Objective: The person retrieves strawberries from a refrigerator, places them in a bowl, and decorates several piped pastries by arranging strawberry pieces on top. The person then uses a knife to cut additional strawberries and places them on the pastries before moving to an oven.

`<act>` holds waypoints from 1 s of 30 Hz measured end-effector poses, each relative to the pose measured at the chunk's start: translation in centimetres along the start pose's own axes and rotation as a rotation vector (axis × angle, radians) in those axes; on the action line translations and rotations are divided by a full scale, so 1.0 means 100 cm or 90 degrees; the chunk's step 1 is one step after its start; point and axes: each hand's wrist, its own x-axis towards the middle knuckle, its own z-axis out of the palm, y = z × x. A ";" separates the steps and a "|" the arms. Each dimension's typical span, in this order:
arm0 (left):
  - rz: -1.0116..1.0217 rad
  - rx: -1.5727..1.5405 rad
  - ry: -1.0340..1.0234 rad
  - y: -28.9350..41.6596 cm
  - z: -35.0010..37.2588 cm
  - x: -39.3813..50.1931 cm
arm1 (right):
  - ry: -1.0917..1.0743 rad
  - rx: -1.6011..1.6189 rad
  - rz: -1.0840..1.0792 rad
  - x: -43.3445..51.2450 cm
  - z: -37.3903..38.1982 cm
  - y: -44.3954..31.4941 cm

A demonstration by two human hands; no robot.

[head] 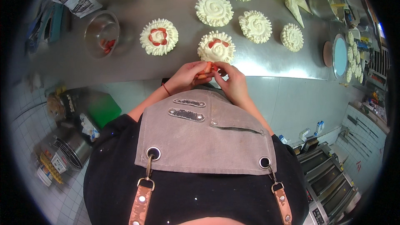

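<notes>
My left hand (187,75) cups several cut strawberry pieces (207,68) at the front edge of the steel table. The fingertips of my right hand (232,79) pinch a strawberry slice (215,67) right beside them. Just beyond both hands sits a round of piped white cream (217,53) with a ruffled rim and a few strawberry slices (214,42) on its far side. To the left, another cream round (146,41) carries a ring of strawberry slices (164,41). A clear bowl (89,32) farther left holds more strawberry pieces (108,47).
Several plain cream rounds (214,10) stand on the steel table (131,65). Piping bags (292,3) and a metal mixing bowl (318,1) lie at the back right, a blue round turntable (340,55) at the right end. A printed pouch (76,0) stands back left.
</notes>
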 end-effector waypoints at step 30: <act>0.038 -0.126 0.031 0.027 -0.007 -0.014 | 0.148 -0.341 -0.034 0.043 -0.001 0.011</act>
